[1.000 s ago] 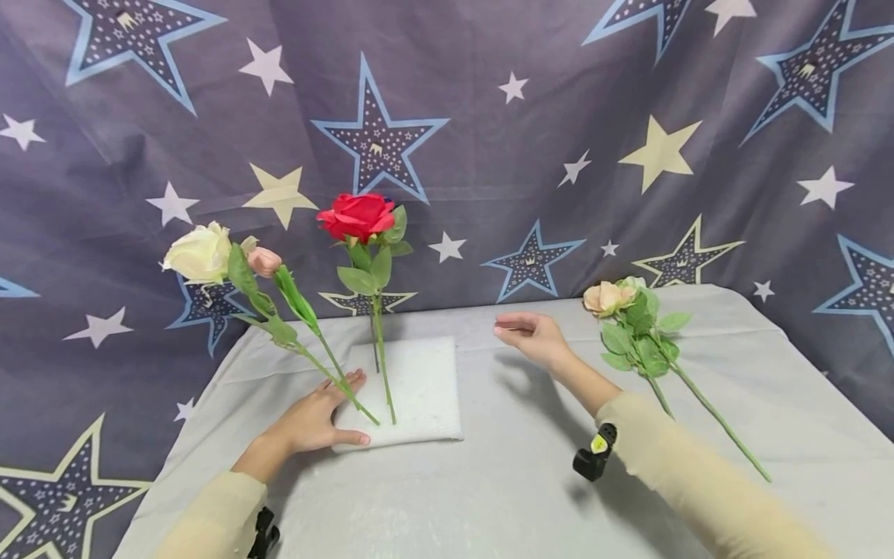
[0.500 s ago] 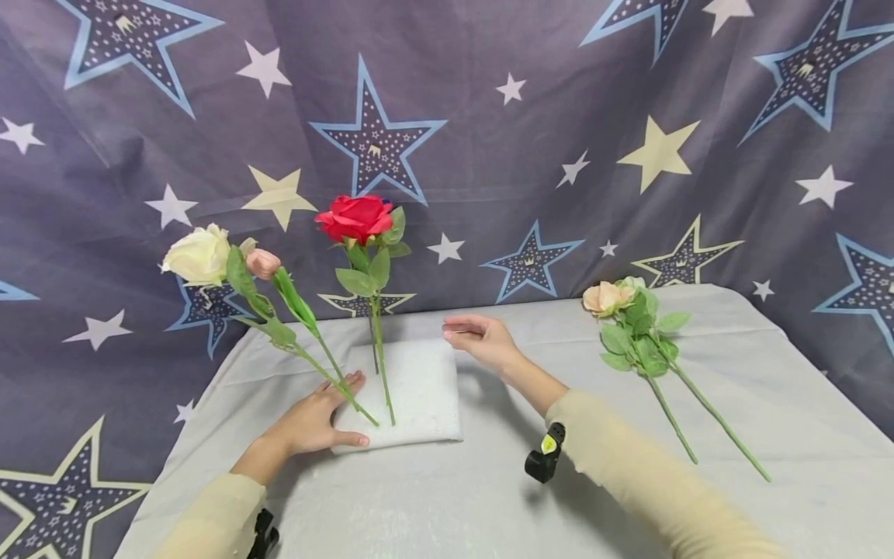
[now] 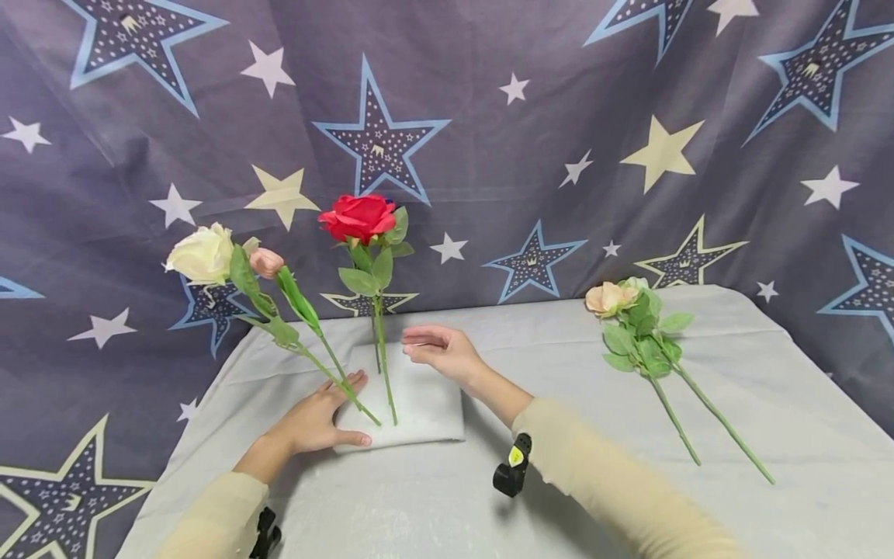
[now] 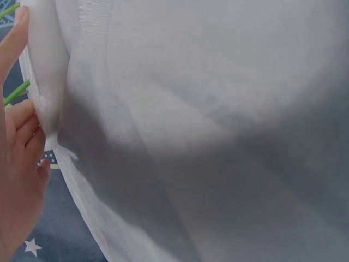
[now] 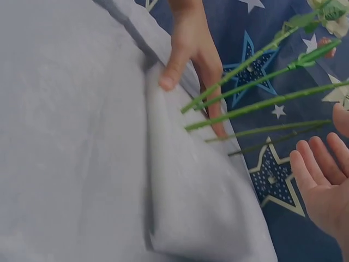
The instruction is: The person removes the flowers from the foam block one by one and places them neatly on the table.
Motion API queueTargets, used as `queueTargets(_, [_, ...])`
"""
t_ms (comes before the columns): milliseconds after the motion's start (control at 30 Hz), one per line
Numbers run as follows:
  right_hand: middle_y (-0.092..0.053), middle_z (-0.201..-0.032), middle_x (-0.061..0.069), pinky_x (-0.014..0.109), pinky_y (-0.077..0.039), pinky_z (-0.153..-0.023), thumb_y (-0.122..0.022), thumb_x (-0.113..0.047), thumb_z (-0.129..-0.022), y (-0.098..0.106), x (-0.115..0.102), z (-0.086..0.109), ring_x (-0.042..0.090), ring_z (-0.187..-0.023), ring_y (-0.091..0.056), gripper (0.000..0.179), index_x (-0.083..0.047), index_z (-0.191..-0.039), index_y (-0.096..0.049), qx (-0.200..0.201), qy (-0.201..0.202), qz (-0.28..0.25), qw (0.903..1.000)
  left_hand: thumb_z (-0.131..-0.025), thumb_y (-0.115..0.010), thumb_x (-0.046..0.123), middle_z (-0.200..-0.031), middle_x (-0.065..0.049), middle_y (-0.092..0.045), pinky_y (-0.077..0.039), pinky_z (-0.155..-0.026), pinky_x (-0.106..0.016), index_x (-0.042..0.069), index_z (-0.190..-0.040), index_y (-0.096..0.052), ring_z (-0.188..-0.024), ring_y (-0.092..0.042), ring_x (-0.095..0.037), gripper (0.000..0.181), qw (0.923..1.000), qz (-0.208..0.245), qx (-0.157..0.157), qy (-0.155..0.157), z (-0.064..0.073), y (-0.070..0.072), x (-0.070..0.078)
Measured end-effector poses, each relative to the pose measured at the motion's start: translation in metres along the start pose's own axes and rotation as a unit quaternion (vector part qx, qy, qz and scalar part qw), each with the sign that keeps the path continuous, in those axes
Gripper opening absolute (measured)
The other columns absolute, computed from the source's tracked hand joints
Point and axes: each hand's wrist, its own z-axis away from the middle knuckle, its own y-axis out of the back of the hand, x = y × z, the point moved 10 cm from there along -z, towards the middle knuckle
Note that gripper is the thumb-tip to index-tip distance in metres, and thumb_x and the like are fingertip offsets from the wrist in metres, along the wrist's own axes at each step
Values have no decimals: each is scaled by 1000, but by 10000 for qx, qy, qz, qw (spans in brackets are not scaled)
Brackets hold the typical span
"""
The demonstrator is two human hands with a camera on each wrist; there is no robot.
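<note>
My left hand rests on the left side of a white foam block, thumb and fingers spread. Several artificial flowers stand in that block. A cream rose and a pink bud lean left over the hand. Upright behind them is a red rose, with a darker stem close by whose bloom is mostly hidden. My right hand hovers over the block's back right part, beside the red rose's stem. In the right wrist view the right hand has loosely bent fingers and holds nothing.
A peach rose and a pale rose lie on the grey tablecloth at the right, stems toward the front. Behind the table hangs a dark curtain with stars.
My right hand has moved left, from beyond the foam block to over it, near the red rose's stem. The left hand and the flowers have stayed put.
</note>
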Motion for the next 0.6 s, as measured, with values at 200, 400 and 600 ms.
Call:
queueTargets(200, [-62, -128, 24, 30, -58, -92, -62, 0, -90, -22, 4, 0, 23, -108, -68, 39, 6, -128, -57, -281, -73, -252, 9993, -70, -69, 68, -155, -15, -35, -29, -115, -60, 7, -148, -37, -142, -31, -44, 105, 10000, 27, 25, -39, 1, 1, 3])
queueTargets(400, [-60, -128, 26, 31, -57, -92, -60, 1, -91, -38, 7, 1, 24, -107, -68, 38, 8, -128, -55, -410, -138, -509, 9978, -70, -69, 69, -155, -15, -35, -29, -116, -59, 5, -148, -37, -142, -32, -43, 105, 10000, 38, 4, -37, 1, 1, 4])
queueTargets(600, [-61, -126, 26, 35, -57, -94, -59, 1, -92, -48, 8, 3, 27, -108, -68, 38, 8, -129, -54, -527, -212, -549, 9969, -70, -69, 69, -155, -17, -35, -31, -114, -61, 8, -148, -36, -141, -32, -46, 105, 10000, 26, -48, 79, 1, 1, 1])
